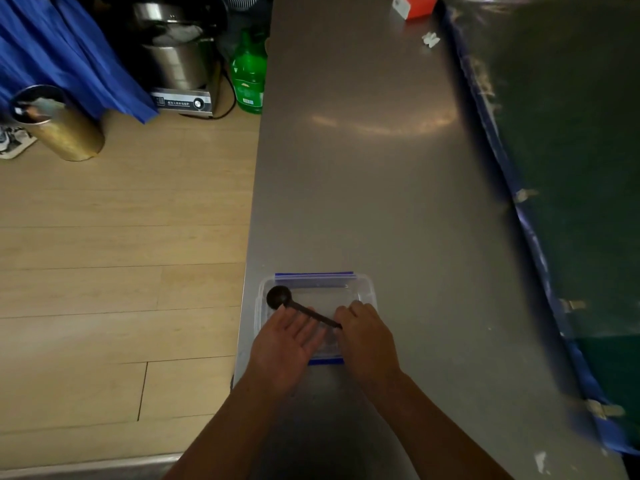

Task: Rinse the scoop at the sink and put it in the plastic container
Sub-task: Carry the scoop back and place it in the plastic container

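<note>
A clear plastic container (367,289) with blue clips sits at the near left edge of the steel counter. A dark scoop (280,297) lies over it, its round bowl at the container's far left corner and its handle running toward the right. My right hand (363,334) pinches the end of that handle. My left hand (285,344) is palm up with fingers spread, just under the handle and over the container's near left part. No sink is in view.
The long steel counter (381,168) stretches away, with a red and white box (414,5) and a white scrap (430,39) at its far end. Its right side meets a dark green wall with blue tape. On the wooden floor at left stand a green bottle (248,74), a steel cooker (176,60) and a gold cylinder bin (57,124).
</note>
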The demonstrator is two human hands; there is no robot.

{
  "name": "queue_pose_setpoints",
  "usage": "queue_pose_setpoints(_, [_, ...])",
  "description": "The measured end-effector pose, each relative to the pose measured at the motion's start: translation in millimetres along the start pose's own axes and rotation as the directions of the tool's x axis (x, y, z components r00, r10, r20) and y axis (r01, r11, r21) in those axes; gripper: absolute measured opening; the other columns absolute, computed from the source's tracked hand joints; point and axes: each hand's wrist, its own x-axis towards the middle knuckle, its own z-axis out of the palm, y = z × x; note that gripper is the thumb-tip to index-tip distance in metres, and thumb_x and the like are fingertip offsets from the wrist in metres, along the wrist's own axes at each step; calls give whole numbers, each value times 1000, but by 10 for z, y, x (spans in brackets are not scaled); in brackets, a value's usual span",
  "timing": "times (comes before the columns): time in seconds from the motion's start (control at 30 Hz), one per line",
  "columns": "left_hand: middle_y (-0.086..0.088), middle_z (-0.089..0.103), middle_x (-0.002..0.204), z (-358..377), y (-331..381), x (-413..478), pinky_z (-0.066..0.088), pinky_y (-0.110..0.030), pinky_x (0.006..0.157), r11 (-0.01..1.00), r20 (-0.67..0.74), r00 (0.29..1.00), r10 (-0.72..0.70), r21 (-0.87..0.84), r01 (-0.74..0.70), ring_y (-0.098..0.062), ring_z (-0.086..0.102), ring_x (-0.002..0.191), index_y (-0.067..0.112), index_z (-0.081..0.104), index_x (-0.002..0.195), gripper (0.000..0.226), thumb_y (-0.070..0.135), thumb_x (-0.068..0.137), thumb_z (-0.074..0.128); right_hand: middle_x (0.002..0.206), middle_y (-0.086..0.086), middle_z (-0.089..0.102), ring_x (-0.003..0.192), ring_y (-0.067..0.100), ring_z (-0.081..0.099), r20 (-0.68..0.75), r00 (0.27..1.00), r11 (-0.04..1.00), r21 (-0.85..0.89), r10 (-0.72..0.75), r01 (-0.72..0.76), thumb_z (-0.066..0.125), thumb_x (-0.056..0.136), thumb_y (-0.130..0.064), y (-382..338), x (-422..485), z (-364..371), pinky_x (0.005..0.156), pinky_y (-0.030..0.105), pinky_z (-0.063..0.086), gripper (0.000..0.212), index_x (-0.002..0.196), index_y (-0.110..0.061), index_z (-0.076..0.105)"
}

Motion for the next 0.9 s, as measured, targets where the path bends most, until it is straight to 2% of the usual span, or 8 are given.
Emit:
queue_pose_setpoints(0.33, [-19, 60, 134, -7, 2, 45, 51, -44, 87, 1000, -28, 1000, -7, -6, 7, -34, 60, 117, 5, 49, 138, 45, 33, 103, 41, 113, 7, 61, 102, 22, 56, 7, 1000, 1000, -18, -10, 10, 59, 93, -21, 7, 43, 46, 80, 31, 51, 20, 112, -13, 61])
queue_pose_setpoints(0.5, [-19, 66, 127, 14, 11, 44, 55, -44, 87, 1000, -1, 1000, -3, 9, 3, -34, 65, 115, 6, 54, 132, 43, 31, 98, 49, 115, 6, 60, 105, 20, 55, 11, 1000, 1000, -2, -19, 19, 58, 94, -25, 19, 43, 60, 84, 30, 50, 23, 114, -14, 60])
queue_pose_setpoints(0.57, [-18, 71, 122, 19, 6, 38, 57, -43, 84, 1000, 16, 1000, -1, 0, 1, -33, 69, 110, 6, 56, 130, 45, 30, 92, 54, 117, 5, 60, 106, 19, 54, 12, 1000, 1000, 1, -15, 15, 57, 94, -26, 22, 44, 61, 85, 29, 50, 24, 115, -15, 59])
queue_pose_setpoints(0.67, [-16, 74, 115, 8, -4, 44, 60, -41, 77, 1000, 16, 1000, 15, 3, -15, -31, 72, 103, 7, 57, 127, 38, 29, 96, 51, 119, 4, 58, 108, 19, 53, 30, 999, 1000, -9, -11, 11, 57, 95, -26, 24, 45, 55, 86, 29, 50, 24, 116, -16, 58])
queue_pose_setpoints(0.73, [-16, 75, 114, 9, -4, 27, 62, -40, 75, 1000, 25, 999, 25, 10, -25, -30, 73, 102, 8, 58, 125, 40, 29, 92, 55, 119, 4, 58, 108, 19, 53, 29, 1000, 1000, -9, -13, 13, 56, 95, -25, 19, 47, 44, 86, 29, 50, 23, 116, -16, 57])
queue_pose_setpoints(0.8, [-16, 74, 115, 8, -3, 15, 61, -41, 78, 999, 30, 999, 28, 24, -29, -31, 71, 105, 7, 58, 125, 43, 30, 88, 57, 119, 5, 58, 107, 20, 54, 23, 1000, 1000, -14, -8, 9, 57, 95, -23, 5, 50, 41, 85, 29, 50, 23, 116, -16, 58])
queue_pose_setpoints(0.9, [-20, 66, 127, -13, 0, -7, 51, -46, 93, 999, 22, 999, 29, 31, -30, -34, 62, 118, 5, 57, 125, 35, 26, 99, 47, 119, 5, 58, 108, 20, 53, 39, 999, 1000, -18, 17, -16, 59, 93, -20, 13, 55, 33, 83, 29, 49, 22, 115, -15, 57])
